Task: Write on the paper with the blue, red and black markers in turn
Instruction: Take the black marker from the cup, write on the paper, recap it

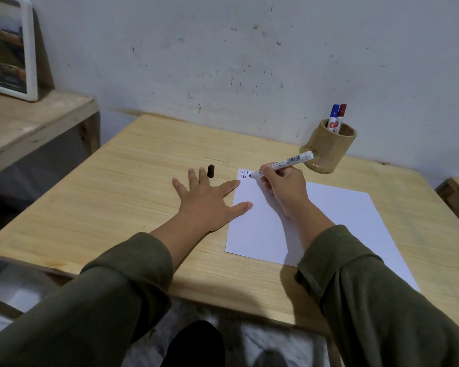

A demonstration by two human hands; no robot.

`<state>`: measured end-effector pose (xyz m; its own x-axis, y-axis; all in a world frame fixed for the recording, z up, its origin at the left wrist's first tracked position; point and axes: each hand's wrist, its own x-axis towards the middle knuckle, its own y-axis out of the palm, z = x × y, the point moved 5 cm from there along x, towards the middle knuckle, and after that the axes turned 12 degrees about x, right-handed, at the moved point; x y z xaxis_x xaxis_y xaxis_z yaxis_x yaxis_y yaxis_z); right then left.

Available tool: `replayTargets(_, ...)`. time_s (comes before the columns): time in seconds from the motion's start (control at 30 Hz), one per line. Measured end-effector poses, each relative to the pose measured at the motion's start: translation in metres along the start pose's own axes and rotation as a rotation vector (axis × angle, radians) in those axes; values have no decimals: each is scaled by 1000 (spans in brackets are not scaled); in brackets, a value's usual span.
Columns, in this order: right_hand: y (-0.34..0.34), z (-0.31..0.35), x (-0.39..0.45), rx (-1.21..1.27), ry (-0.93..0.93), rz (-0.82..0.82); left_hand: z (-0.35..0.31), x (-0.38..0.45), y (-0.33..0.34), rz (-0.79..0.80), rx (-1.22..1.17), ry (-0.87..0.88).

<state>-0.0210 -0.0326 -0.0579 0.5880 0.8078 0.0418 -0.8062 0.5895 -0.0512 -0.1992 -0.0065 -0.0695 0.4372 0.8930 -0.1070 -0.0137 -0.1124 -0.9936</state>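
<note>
paper (329, 223): white sheet, flat, right of centre, short coloured strokes at its upper-left corner
black marker (282, 164): uncapped, tilted, tip on paper
blue marker (334, 115), red marker (340, 116): capped, upright, upper right

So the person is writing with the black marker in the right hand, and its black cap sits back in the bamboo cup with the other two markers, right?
Not quite. The head view shows the black cap lying on the table, beside the left hand. The right hand does write with the black marker; the bamboo cup holds the other two markers.
</note>
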Motion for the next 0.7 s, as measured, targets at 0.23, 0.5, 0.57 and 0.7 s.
replayTargets(0.23,-1,0,0,-3,26,-6,0,0,-1,-1,12,3)
replayTargets(0.5,-5,4,-3,88,36,-44,0,2,1,-2,10,13)
replayTargets(0.57,-6,6,-4,161,61,-56,0,1,1,-12,-12,21)
replayTargets(0.7,-8,10,-7,362,119,-85,2,2,-11,-240,-186,11)
